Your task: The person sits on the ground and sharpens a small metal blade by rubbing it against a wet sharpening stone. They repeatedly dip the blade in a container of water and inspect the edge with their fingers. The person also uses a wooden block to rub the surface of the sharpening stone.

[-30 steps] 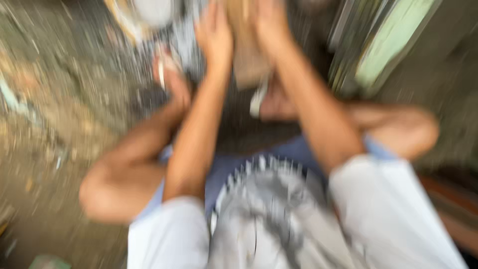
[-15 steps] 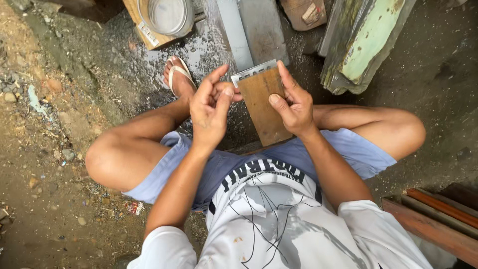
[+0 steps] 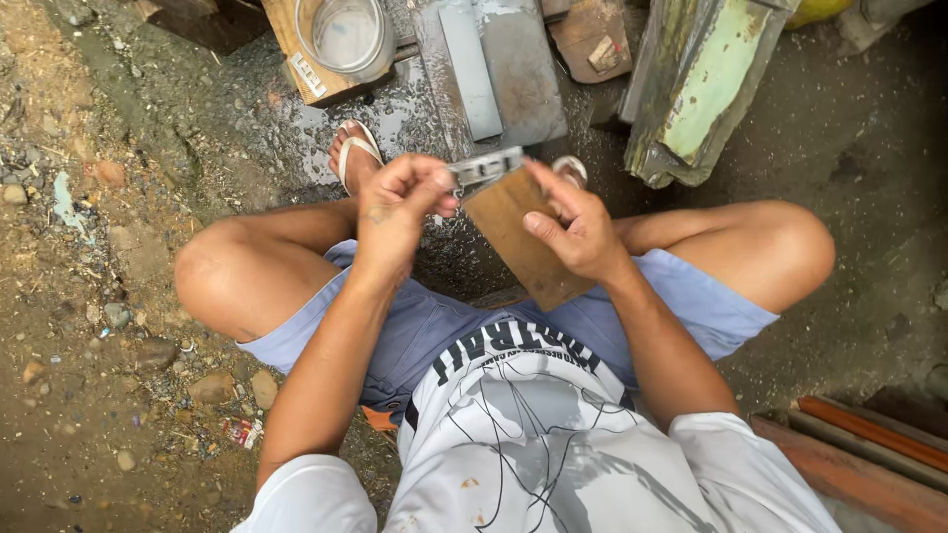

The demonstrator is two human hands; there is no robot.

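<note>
The wet, muddy ground (image 3: 118,326) carries everything; it is stony and littered along its left edge and darker and damp toward the top. A person sits low on it with knees spread wide, in pale blue shorts (image 3: 434,326) and a white printed shirt (image 3: 533,434). At the top right of the ground leans a large weathered slab with peeling green paint (image 3: 696,89). Left of it, at the top middle, lies a flat grey sharpening stone (image 3: 499,69) on a wet patch, and left of that a wooden block (image 3: 296,59) carries a clear round container (image 3: 346,35). Reddish-brown bars (image 3: 869,444) lie at the bottom right corner.

Between the knees, held up off the ground, is a flat brown wooden board with a metal blade fixed across its top end (image 3: 518,237); it tilts from upper left to lower right. The right hand (image 3: 578,227) lies along the board's right edge, fingers curled over it and thumb pressed on its face, so its grip is closed on the board. The left hand (image 3: 400,207) is at the metal end, its grip pinching the blade's left corner between thumb and bent fingers. The two hands are close together, nearly touching across the blade.

A foot in a white-strapped sandal (image 3: 355,153) rests on the wet ground just above the left hand.
</note>
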